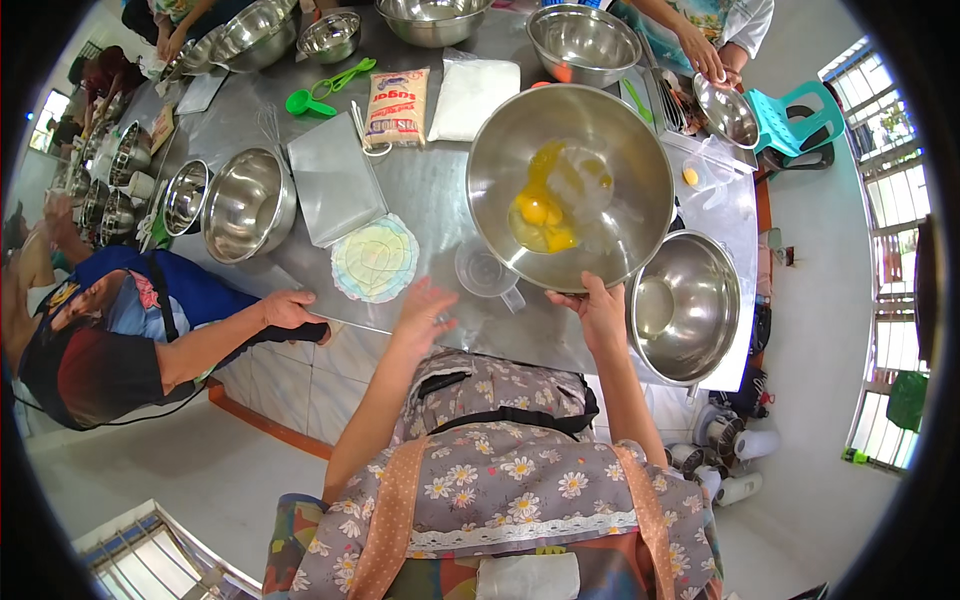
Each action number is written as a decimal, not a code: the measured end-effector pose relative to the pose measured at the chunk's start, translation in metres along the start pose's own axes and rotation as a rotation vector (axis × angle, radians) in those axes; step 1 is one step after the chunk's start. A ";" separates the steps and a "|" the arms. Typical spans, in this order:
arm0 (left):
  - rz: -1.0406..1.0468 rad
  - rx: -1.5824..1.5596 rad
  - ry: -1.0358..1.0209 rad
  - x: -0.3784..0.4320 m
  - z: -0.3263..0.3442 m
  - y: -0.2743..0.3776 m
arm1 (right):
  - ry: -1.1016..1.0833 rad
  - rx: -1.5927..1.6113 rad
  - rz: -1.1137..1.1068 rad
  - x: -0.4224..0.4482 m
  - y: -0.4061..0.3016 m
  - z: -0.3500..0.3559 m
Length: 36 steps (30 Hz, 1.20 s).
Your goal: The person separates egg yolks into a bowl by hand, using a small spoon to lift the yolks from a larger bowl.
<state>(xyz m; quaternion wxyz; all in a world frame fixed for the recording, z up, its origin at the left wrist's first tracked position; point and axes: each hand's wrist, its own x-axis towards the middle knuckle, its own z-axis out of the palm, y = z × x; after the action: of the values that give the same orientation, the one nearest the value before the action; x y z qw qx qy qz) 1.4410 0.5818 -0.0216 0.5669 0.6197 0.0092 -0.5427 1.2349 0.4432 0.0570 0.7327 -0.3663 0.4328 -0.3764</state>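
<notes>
My right hand (600, 311) grips the near rim of a large stainless steel mixing bowl (637, 150), thumb at the rim. The bowl is tilted towards me, with raw egg yolks and whites (541, 214) low on its inside and yellow streaks above them. Nothing is in my left hand (426, 319), which hovers, slightly blurred, over the table's near edge with fingers apart. Between my hands stands a clear plastic measuring cup (486, 271), partly covered by the bowl. A round pastel fabric pot holder (375, 259) lies left of it.
Another steel bowl (686, 307) stands right of my right hand. To the left are a metal baking pan (334, 176) and a steel bowl (251, 202). A sugar bag (397, 109) and a white bag (476, 97) lie farther back. A person's hand (289, 309) touches the table edge at left.
</notes>
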 end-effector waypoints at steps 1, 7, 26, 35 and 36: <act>-0.171 -0.111 -0.094 0.004 0.001 -0.014 | 0.003 -0.004 -0.012 0.001 0.001 -0.001; -0.411 -0.117 -0.249 0.013 0.040 -0.053 | -0.021 -0.038 0.008 0.008 0.012 -0.014; -0.309 -0.258 -0.094 0.038 0.123 -0.080 | 0.026 -0.042 -0.109 0.026 0.046 -0.013; -0.192 -0.212 0.068 0.044 0.137 -0.080 | 0.058 -0.125 -0.151 0.032 0.055 -0.013; -0.160 -0.160 0.051 0.040 0.134 -0.077 | 0.052 -0.123 -0.149 0.034 0.057 -0.015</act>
<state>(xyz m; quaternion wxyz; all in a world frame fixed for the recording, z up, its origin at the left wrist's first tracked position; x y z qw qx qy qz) 1.3205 0.4894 -0.0714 0.5690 0.5833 0.1162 -0.5678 1.2465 0.4362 -0.0099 0.6673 -0.4318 0.4455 -0.4121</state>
